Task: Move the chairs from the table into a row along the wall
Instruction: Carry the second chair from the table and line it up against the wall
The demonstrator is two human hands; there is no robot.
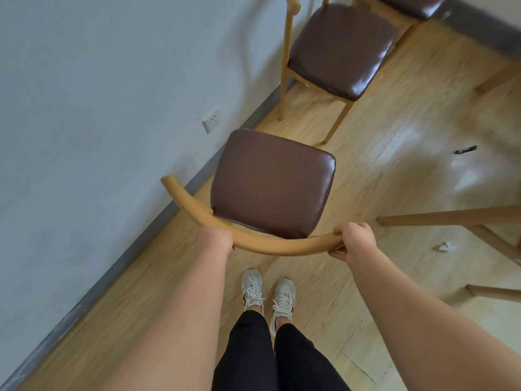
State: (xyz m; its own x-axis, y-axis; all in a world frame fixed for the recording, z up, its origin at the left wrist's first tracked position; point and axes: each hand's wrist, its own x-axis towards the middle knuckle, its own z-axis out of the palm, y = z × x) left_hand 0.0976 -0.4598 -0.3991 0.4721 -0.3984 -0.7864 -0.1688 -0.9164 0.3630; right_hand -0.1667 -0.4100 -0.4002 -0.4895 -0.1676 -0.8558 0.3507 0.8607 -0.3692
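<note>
A wooden chair [272, 183] with a brown padded seat stands right in front of me, its seat close to the grey wall [98, 94]. Both hands grip its curved wooden backrest: my left hand [215, 237] holds the left part of the rail, and my right hand [355, 239] wraps around its right end. Farther along the wall stands a second chair [341, 49] of the same kind. A third chair [414, 4] shows only partly at the top edge.
A wall socket [212, 120] sits low on the wall above the dark skirting. Wooden table legs [451, 217] reach in from the right. A small black object [465, 149] and a crumpled scrap [443, 246] lie on the wood floor. My feet are behind the chair.
</note>
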